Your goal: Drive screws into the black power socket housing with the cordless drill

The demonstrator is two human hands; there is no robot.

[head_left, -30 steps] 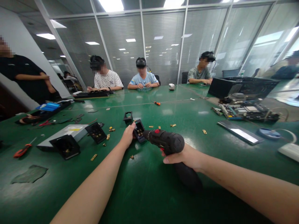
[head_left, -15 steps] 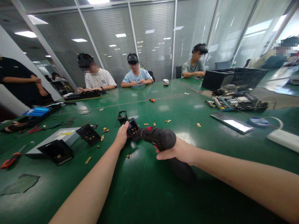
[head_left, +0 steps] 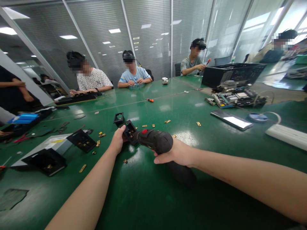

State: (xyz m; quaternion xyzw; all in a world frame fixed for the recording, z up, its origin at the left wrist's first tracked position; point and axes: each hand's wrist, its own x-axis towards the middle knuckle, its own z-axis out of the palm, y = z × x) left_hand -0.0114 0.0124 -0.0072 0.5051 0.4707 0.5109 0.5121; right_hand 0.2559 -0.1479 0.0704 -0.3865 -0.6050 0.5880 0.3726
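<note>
My left hand [head_left: 118, 140] is closed on the near left edge of a black plastic housing [head_left: 130, 130] with brass-coloured parts inside, its thumb on top. Wrapped round the grip of a black cordless drill [head_left: 157, 140] is my right hand [head_left: 171, 153]. The drill's front end points left at the housing; its tip is hidden, so I cannot tell whether it touches. Behind the housing stands a square black frame [head_left: 118, 118]. Small brass plates [head_left: 167, 121] lie beyond the drill, and a small brass piece [head_left: 125, 161] sits just below my left hand.
Left are two more black housings [head_left: 81, 140] by a grey metal box [head_left: 50, 145]. An orange-handled screwdriver [head_left: 150, 100] lies further back. To the right are a phone [head_left: 231, 119], a circuit board [head_left: 237, 96] and a black computer case [head_left: 232, 74]. Several people sit across the green table [head_left: 144, 198].
The whole view has shifted, so things appear further left. My hands keep hold of the housing and drill. A person across the table now holds up a red-tipped tool.
</note>
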